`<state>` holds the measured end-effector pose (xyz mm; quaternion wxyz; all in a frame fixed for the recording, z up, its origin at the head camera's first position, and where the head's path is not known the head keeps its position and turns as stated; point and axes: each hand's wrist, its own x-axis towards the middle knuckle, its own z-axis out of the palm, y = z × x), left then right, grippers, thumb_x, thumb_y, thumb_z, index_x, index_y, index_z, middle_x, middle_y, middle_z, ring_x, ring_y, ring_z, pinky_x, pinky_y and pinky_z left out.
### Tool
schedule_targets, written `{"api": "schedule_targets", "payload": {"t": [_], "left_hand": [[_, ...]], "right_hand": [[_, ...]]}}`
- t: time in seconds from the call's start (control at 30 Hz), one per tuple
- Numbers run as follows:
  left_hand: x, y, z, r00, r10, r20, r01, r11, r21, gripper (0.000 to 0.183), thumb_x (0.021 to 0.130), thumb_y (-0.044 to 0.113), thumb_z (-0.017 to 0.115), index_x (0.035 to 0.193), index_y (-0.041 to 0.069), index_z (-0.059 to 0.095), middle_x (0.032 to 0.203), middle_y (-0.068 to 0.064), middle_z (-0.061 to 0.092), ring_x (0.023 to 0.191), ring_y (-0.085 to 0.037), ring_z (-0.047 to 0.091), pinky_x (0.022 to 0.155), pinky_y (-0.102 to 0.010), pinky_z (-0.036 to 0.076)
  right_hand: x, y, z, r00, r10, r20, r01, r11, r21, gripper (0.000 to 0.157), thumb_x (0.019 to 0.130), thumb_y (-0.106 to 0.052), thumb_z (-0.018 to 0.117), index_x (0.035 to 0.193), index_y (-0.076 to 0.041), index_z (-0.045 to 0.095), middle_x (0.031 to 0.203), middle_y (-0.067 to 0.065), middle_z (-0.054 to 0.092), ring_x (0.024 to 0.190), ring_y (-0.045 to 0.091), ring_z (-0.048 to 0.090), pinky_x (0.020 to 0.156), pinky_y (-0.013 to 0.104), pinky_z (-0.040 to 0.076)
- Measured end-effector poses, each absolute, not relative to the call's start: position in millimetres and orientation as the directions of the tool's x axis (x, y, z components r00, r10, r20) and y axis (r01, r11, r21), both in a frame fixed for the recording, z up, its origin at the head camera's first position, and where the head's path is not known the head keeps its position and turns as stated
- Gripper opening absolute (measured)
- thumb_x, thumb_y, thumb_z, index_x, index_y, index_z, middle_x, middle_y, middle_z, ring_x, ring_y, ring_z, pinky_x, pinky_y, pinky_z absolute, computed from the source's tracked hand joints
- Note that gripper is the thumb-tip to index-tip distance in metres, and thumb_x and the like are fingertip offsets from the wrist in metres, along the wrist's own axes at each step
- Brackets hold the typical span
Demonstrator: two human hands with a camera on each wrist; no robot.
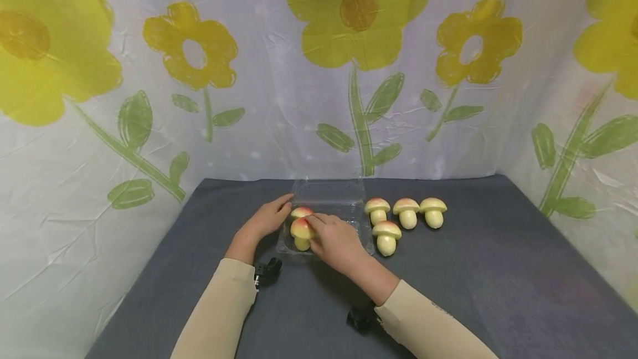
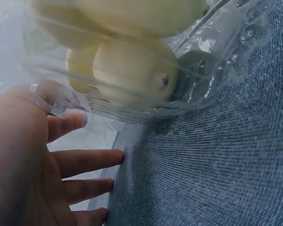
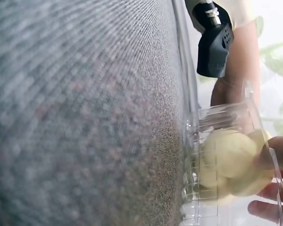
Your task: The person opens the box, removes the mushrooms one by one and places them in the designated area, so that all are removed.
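Note:
A clear plastic clamshell box [image 1: 367, 245] stands on the table with its lid [image 1: 329, 190] raised at the back. My right hand [image 1: 339, 242] reaches in over the box's left part and grips a toy mushroom [image 1: 302, 228] with a red-yellow cap and pale stem. Just behind it, another mushroom [image 1: 300, 213] lies in the box, partly hidden. My left hand [image 1: 269, 218] is at the box's left side; in the left wrist view its fingers [image 2: 87, 162] are spread and straight, with the thumb side at the clear wall. Pale mushrooms [image 2: 132, 75] show through that wall.
Several more toy mushrooms stand right of the box: a front one [image 1: 386, 238], and a row behind ending with a yellow-capped one [image 1: 433, 213]. A dark grey cloth [image 1: 448, 292] covers the table. A flower-printed curtain [image 1: 269, 98] hangs behind.

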<state>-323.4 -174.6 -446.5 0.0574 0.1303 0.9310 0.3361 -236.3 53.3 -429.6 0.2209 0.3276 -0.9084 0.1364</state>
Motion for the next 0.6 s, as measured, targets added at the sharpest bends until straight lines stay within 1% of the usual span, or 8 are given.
{"api": "schedule_targets", "payload": {"t": [0.07,0.13,0.2,0.33,0.4,0.47,0.53,0.6], "left_hand": [[-322.8,-174.2,-446.1,-0.959,0.283,-0.015,0.208,0.739,0.641,0.054,0.113,0.037,0.036,0.164,0.018,0.032,0.156,-0.016,0.045,0.111,-0.034,0.057,0.091,-0.053,0.043],[-323.4,-173.8,-445.4,-0.959,0.285,-0.008,0.214,0.74,0.638,0.054,0.113,0.037,0.036,0.163,0.017,0.032,0.155,-0.016,0.047,0.103,-0.032,0.056,0.087,-0.052,0.042],[-324.6,-173.1,-444.9,-0.958,0.287,-0.003,0.218,0.738,0.639,0.054,0.113,0.037,0.036,0.163,0.017,0.033,0.154,-0.016,0.047,0.104,-0.033,0.056,0.087,-0.052,0.042],[-325.5,-172.4,-444.4,-0.957,0.291,0.007,0.23,0.741,0.631,0.055,0.113,0.036,0.035,0.163,0.015,0.033,0.16,-0.017,0.04,0.13,-0.036,0.051,0.097,-0.057,0.044],[-325.7,-172.5,-445.2,-0.958,0.288,0.0,0.224,0.742,0.632,0.055,0.113,0.037,0.035,0.163,0.016,0.033,0.161,-0.016,0.039,0.131,-0.036,0.051,0.098,-0.058,0.044],[-325.2,-173.0,-445.8,-0.958,0.285,-0.005,0.218,0.744,0.632,0.054,0.113,0.038,0.035,0.163,0.017,0.033,0.156,-0.017,0.045,0.12,-0.035,0.056,0.095,-0.056,0.044],[-325.0,-173.5,-446.7,-0.959,0.282,-0.015,0.208,0.742,0.637,0.055,0.113,0.039,0.035,0.163,0.019,0.032,0.148,-0.016,0.053,0.095,-0.029,0.059,0.088,-0.052,0.044],[-324.6,-173.9,-447.2,-0.959,0.281,-0.028,0.197,0.739,0.644,0.055,0.113,0.04,0.035,0.164,0.02,0.031,0.126,-0.016,0.062,0.068,-0.022,0.049,0.081,-0.049,0.043]], "right_hand": [[-237.8,54.2,-430.4,-0.68,-0.53,0.506,-0.657,0.747,-0.101,0.047,0.089,-0.02,0.081,0.132,-0.008,0.068,0.127,0.009,0.069,0.105,0.028,0.069,0.076,0.041,0.062],[-238.9,55.0,-430.6,-0.673,-0.52,0.527,-0.655,0.749,-0.097,0.044,0.089,-0.019,0.079,0.13,-0.008,0.069,0.124,0.008,0.07,0.102,0.027,0.069,0.072,0.041,0.061],[-239.5,56.0,-430.3,-0.666,-0.505,0.55,-0.65,0.754,-0.095,0.041,0.087,-0.017,0.078,0.126,-0.008,0.07,0.121,0.007,0.072,0.098,0.027,0.07,0.069,0.039,0.061],[-239.1,58.2,-426.9,-0.686,-0.479,0.547,-0.629,0.769,-0.116,0.04,0.086,-0.014,0.077,0.125,-0.008,0.072,0.119,0.007,0.073,0.095,0.026,0.07,0.065,0.038,0.059],[-237.8,59.8,-422.8,-0.71,-0.47,0.525,-0.615,0.776,-0.138,0.041,0.086,-0.014,0.075,0.127,-0.008,0.071,0.119,0.007,0.073,0.096,0.026,0.069,0.064,0.038,0.058],[-235.9,62.5,-416.9,-0.732,-0.464,0.499,-0.606,0.778,-0.164,0.042,0.087,-0.014,0.074,0.128,-0.009,0.071,0.12,0.007,0.072,0.098,0.025,0.069,0.063,0.036,0.057],[-234.2,66.3,-409.4,-0.752,-0.459,0.473,-0.596,0.78,-0.19,0.042,0.087,-0.015,0.074,0.129,-0.01,0.071,0.12,0.007,0.072,0.099,0.026,0.068,0.062,0.034,0.055],[-232.6,71.4,-401.0,-0.766,-0.455,0.454,-0.59,0.779,-0.215,0.041,0.087,-0.016,0.074,0.128,-0.011,0.071,0.12,0.006,0.072,0.099,0.026,0.068,0.061,0.034,0.054]]}}
